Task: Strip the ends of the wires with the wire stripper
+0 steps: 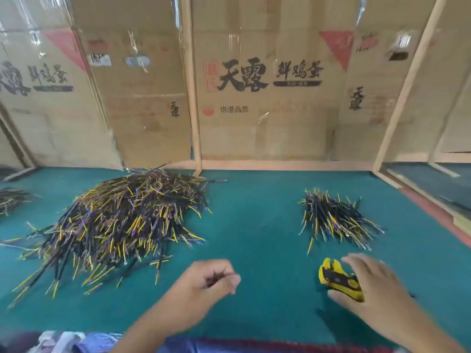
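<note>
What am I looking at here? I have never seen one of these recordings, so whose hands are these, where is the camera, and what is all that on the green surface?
There is no machine: a person works with bare hands, and the single picture comes from a camera worn on their head, looking forward and down. On the green table lie two heaps of short dark wires with yellow and purple ends: a large pile on the left and a small pile on the right. The left hand is curled and seems to pinch something dark, perhaps a wire; blur hides it. The right hand rests with spread fingers on a yellow and black wire stripper. Cardboard boxes stand behind.
</note>
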A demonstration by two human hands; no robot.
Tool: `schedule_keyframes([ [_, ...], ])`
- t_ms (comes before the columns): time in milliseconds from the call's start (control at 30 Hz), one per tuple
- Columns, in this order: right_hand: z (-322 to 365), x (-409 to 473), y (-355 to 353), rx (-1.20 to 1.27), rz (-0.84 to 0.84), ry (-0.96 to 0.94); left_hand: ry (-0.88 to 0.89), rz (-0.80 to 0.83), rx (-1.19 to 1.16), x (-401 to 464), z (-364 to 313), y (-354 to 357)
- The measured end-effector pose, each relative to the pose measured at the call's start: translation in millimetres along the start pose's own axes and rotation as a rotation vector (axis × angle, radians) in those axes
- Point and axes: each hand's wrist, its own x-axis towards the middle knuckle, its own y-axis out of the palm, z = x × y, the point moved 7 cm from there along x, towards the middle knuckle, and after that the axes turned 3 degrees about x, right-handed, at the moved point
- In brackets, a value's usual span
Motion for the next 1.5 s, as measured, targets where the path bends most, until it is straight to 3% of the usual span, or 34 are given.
schedule_keyframes([
  [67,-9,4,10,-0.109,0.029,0.031,0.006,0.018,-0.036,19,6,7],
  [200,-2,14,12,-0.219,-0.032,-0.027,-0.108,0.017,-0.328,71,45,9],
  [233,1,18,13,-0.206,-0.036,-0.061,-0.127,0.016,-0.4,86,53,8],
  [333,25,28,-1,-0.121,-0.261,-0.187,-0.18,-0.003,-0.638,129,73,0],
  [433,61,54,-19,0.01,-0.342,-0.275,-0.237,-0.085,-0.846,163,96,-15],
  [467,71,68,-19,0.086,-0.339,-0.288,-0.247,-0.116,-0.867,170,105,-19],
  [567,107,117,-7,0.206,-0.124,-0.261,-0.25,-0.181,-0.859,184,125,-27],
  [767,156,182,32,-0.039,0.006,-0.252,-0.235,-0.417,-0.89,198,149,-76],
  [967,153,187,55,-0.115,0.029,-0.302,-0.371,-0.645,-0.319,180,176,-100],
  [1100,153,188,59,-0.085,0.035,-0.332,-0.257,-0.482,0.404,185,153,-91],
  [1200,148,186,55,0.004,0.019,-0.321,-0.188,-0.455,0.697,179,137,-84],
  [1333,144,182,51,0.014,0.003,-0.299,-0.277,-0.471,1.284,181,118,-111],
  [1400,143,181,52,-0.003,0.011,-0.291,-0.298,-0.482,1.442,181,104,-131],
  [1500,143,180,53,-0.038,0.029,-0.279,-0.253,-0.645,1.532,178,82,-169],
])
